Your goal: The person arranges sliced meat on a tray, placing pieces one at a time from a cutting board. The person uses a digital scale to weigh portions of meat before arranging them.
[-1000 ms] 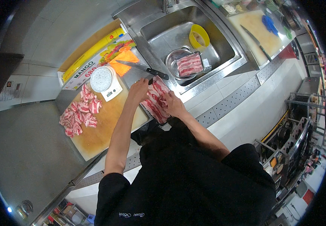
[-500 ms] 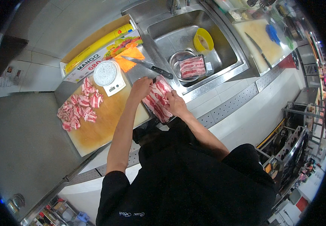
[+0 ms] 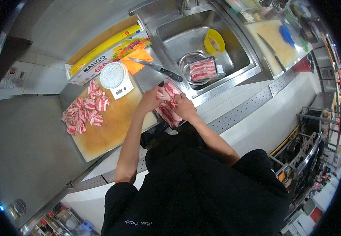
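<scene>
Sliced streaky pork point(image 3: 169, 89) lies in a dark tray point(image 3: 173, 126) at the counter's front edge, between my two hands. My left hand point(image 3: 150, 99) is closed on the left side of the slices, fingertips partly hidden by the meat. On the opposite side, my right hand point(image 3: 185, 107) pinches the slices with bent fingers. Left of them, folded pork pieces point(image 3: 84, 109) are grouped on a stained cutting board point(image 3: 103, 137). A white kitchen scale point(image 3: 117, 80) with a round plate stands at that board's far edge.
A black-handled knife point(image 3: 156, 70) lies by an orange cloth point(image 3: 135, 63) beyond the tray. A cardboard box point(image 3: 111, 59) holds a yellow roll. The sink point(image 3: 241, 59) contains a yellow basket point(image 3: 214, 42), a metal bowl point(image 3: 184, 65) and packed meat point(image 3: 202, 70). Another knife point(image 3: 270, 50) rests far right.
My left hand has come down and nearer the middle of the slices. My right hand's fingers have curled in, and the upper slices are bunched and shifted between the hands.
</scene>
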`<state>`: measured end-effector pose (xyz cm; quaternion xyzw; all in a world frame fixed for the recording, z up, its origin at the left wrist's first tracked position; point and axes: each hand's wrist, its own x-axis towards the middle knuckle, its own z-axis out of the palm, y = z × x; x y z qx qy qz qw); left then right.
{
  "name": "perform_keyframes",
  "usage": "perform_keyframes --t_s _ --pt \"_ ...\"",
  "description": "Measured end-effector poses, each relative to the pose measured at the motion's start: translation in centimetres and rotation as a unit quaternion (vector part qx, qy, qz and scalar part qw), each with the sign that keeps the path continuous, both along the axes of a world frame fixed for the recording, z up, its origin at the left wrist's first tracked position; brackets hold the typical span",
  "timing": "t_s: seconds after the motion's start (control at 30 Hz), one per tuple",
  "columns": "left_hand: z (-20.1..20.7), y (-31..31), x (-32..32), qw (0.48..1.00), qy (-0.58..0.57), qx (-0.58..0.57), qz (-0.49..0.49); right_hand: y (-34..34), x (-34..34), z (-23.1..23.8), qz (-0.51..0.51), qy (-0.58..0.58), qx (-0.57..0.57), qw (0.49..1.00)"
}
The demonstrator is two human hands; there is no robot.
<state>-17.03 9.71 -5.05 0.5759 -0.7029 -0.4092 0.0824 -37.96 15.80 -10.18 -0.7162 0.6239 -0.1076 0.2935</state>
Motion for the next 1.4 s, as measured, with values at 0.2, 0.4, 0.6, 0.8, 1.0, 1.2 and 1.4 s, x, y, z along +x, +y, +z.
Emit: perform_keyframes --t_s 0.2,0.4,0.6,0.8,1.0,1.2,1.4 --pt "0.5 6.2 -2.4 0.971 0.122 -0.046 0.201 0.5 -5.1 4.0 -0.067 -0.275 0.073 0.956" --pt "1.1 7.0 -3.6 0.819 0.425 0.115 0.368 1.5 -4.7 5.5 -0.082 -0.456 0.214 0.860" --pt "2.4 6.5 -3.6 0.764 0.487 0.133 0.401 1.3 -2.4 7.2 -0.158 -0.524 0.187 0.816" --pt "5.6 8.3 -7.1 0.886 0.283 -0.010 0.368 1.5 -2.5 5.1 -0.228 -0.652 0.321 0.648" --pt "0.2 9.8 -6.7 0.901 0.196 -0.110 0.370 2.6 -1.4 7.0 -0.186 -0.507 0.219 0.813" --pt "1.7 10.6 -3.5 0.690 0.533 0.276 0.405 2.1 -1.7 7.6 -0.121 -0.562 0.253 0.778" --pt "0.9 9.2 -1.1 0.783 0.427 0.182 0.414 2.0 -1.7 6.9 -0.112 -0.459 0.130 0.872"
